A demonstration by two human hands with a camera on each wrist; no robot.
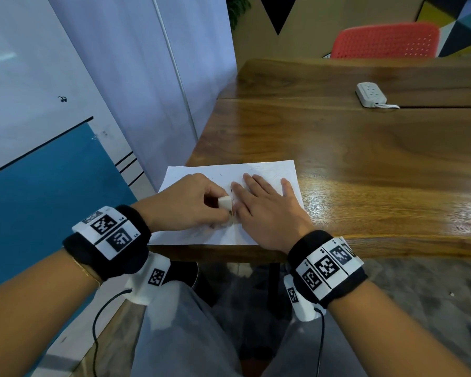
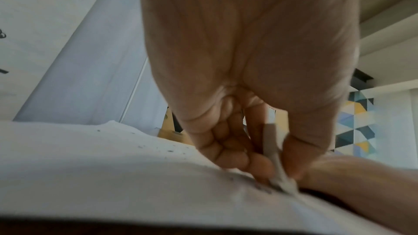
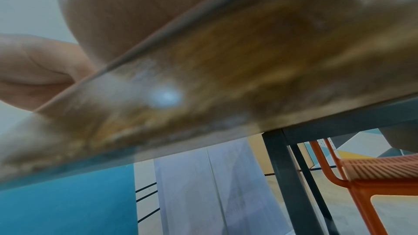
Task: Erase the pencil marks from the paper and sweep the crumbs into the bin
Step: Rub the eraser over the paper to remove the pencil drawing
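Erasing step is in hand; sweeping is not yet begun. No bin is seen in any view.

The eraser (image 1: 225, 203) is pinched between thumb and curled fingers of the left hand (image 1: 185, 205) and is pressed edge-down onto the paper (image 1: 267, 170), near its front-centre. In the left wrist view the eraser (image 2: 274, 163) reads as a thin off-white slab, tip greyed, contact patch blurred, which suggests rubbing. The right hand (image 1: 267, 210) is laid flat on the paper just beside the eraser, fingers straight and spread, nothing gripped; it is judged to be acting as a hold-down.

The paper is a single white sheet, thin and matte, seated at the near left corner of the table (image 1: 365, 148). A slight buckle is seen in it in the left wrist view, so it is expected to crease if rubbed without the hold-down. Faint pencil lines are visible at its far right; they are too small to be made out.

Crumbs (image 1: 215, 176) are scattered as dark specks across the far-left part of the sheet; more are seen at the eraser tip (image 2: 260, 186). They are light and loose, easily smeared if pressed.

Next move, as judged: remaining marks are to be rubbed out with the sheet kept pinned, then the crumbs gathered with light strokes toward one edge. The bin must be located first.

The table is glossy grained wood, with a rough front edge in the right wrist view. A white power strip (image 1: 371, 95) and a red perforated chair (image 1: 386, 40) sit well apart at the far side.
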